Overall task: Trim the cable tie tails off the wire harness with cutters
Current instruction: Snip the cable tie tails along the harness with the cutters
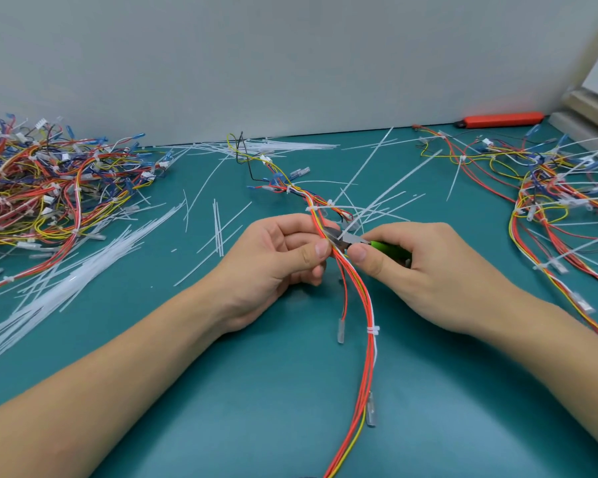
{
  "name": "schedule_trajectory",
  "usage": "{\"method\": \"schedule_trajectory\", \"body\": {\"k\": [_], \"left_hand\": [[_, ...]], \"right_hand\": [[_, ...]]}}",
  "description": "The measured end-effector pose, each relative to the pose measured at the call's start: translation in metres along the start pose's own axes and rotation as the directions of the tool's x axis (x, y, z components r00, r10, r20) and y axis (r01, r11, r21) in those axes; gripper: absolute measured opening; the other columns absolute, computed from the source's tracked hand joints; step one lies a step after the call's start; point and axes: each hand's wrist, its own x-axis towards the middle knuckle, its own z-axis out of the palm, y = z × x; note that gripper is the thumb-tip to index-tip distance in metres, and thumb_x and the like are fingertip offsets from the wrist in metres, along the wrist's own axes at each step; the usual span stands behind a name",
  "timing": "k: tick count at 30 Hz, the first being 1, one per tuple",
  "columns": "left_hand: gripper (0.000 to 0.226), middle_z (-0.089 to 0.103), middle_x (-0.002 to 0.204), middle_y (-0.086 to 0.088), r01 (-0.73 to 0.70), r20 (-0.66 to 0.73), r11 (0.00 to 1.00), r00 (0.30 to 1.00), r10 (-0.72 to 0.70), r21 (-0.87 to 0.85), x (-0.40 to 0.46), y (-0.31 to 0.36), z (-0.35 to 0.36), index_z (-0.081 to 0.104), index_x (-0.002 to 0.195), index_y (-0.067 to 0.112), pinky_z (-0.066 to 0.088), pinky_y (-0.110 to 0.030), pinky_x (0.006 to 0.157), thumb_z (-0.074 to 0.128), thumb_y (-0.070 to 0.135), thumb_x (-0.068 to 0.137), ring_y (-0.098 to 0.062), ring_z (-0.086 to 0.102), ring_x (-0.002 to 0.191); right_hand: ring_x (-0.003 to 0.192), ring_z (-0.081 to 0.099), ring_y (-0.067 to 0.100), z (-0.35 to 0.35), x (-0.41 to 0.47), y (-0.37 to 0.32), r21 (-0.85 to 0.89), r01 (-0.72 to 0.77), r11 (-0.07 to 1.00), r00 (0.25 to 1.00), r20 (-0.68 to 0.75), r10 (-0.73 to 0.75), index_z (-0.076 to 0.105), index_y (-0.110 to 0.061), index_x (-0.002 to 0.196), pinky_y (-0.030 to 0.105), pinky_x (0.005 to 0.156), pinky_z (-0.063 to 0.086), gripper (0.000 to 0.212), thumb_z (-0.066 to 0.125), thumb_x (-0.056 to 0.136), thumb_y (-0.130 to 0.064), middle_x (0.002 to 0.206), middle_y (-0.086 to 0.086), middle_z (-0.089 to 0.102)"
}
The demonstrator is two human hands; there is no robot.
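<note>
Wire harness point(354, 298) runs down mat centre: light, limp, so it needs pinning right beside each tie. Left hand point(273, 267) pinches the bundle just beside the cutters point(346, 239). Right hand point(415, 270) grips the green handles, blades at a tie tail point(366, 215). Thin tails should snip easily; keep the blades off the wire insulation.

Matt teal mat point(256, 391); glossy green-handled metal cutters point(351, 239).

The wire harness point(356, 298) lies centrally on the work mat point(256, 391), between harness piles at far left point(45, 188) and far right point(560, 188).
</note>
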Motion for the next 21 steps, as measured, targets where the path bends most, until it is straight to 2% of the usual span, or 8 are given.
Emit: {"method": "schedule_trajectory", "body": {"k": [3,5,9,12,16,21], "left_hand": [[0.023,0.068,0.08,-0.002,-0.039,-0.041,0.999,0.998,0.04,0.017,0.0001,-0.0028,0.0012,0.071,0.111,0.01,0.053,-0.026,0.064,0.07,0.009,0.087,-0.016,0.057,0.063],[0.024,0.066,0.08,-0.002,-0.065,-0.054,0.997,0.996,0.067,0.04,0.0001,-0.0046,0.0014,0.07,0.111,0.011,0.053,-0.026,0.063,0.07,0.008,0.088,-0.016,0.057,0.064],[0.023,0.066,0.083,-0.002,-0.092,-0.04,0.992,0.995,0.096,0.091,0.0007,-0.0061,0.0017,0.07,0.111,0.012,0.05,-0.026,0.06,0.071,0.009,0.088,-0.015,0.055,0.068],[0.022,0.066,0.084,-0.003,-0.095,-0.05,0.991,0.994,0.1,0.095,0.0007,-0.0065,0.0016,0.072,0.11,0.014,0.05,-0.025,0.059,0.071,0.01,0.088,-0.015,0.055,0.068],[0.021,0.067,0.084,-0.003,-0.087,-0.065,0.992,0.994,0.093,0.095,0.0002,-0.0058,0.0023,0.072,0.109,0.015,0.05,-0.025,0.059,0.071,0.009,0.088,-0.014,0.057,0.068],[0.025,0.067,0.087,-0.006,-0.042,-0.065,0.998,0.997,0.045,0.046,-0.0012,-0.0024,0.0028,0.071,0.112,0.009,0.051,-0.025,0.059,0.071,0.01,0.087,-0.015,0.059,0.068]], "right_hand": [[0.065,0.049,0.014,0.0026,-0.0019,-0.0006,-0.035,-0.022,0.999,0.999,-0.029,0.021,0.071,-0.021,0.094,0.036,0.06,0.044,0.057,0.047,0.09,-0.072,0.071,-0.001,0.06],[0.069,0.056,0.004,0.0036,-0.0034,-0.0013,-0.031,-0.048,0.998,0.996,-0.074,0.046,0.071,-0.029,0.103,0.029,0.062,0.043,0.048,0.052,0.087,-0.071,0.074,-0.01,0.063],[0.079,0.056,-0.012,0.0025,-0.0033,-0.0021,-0.108,-0.082,0.991,0.991,-0.112,0.07,0.063,-0.039,0.105,0.02,0.067,0.04,0.055,0.049,0.069,-0.078,0.08,-0.023,0.057],[0.072,0.056,-0.005,0.0035,-0.0032,-0.004,-0.094,-0.08,0.992,0.993,-0.092,0.071,0.062,-0.036,0.089,0.015,0.058,0.037,0.042,0.054,0.074,-0.074,0.075,-0.016,0.061],[0.076,0.06,-0.002,0.0023,-0.0022,-0.0021,-0.008,-0.108,0.994,0.99,-0.092,0.106,0.061,-0.034,0.089,0.015,0.067,0.045,0.035,0.066,0.074,-0.066,0.08,-0.019,0.068],[0.074,0.062,0.007,-0.0016,-0.0003,-0.0021,0.054,-0.103,0.993,0.993,-0.06,0.106,0.065,-0.029,0.085,0.023,0.069,0.048,0.038,0.069,0.075,-0.065,0.08,-0.016,0.07]]}}
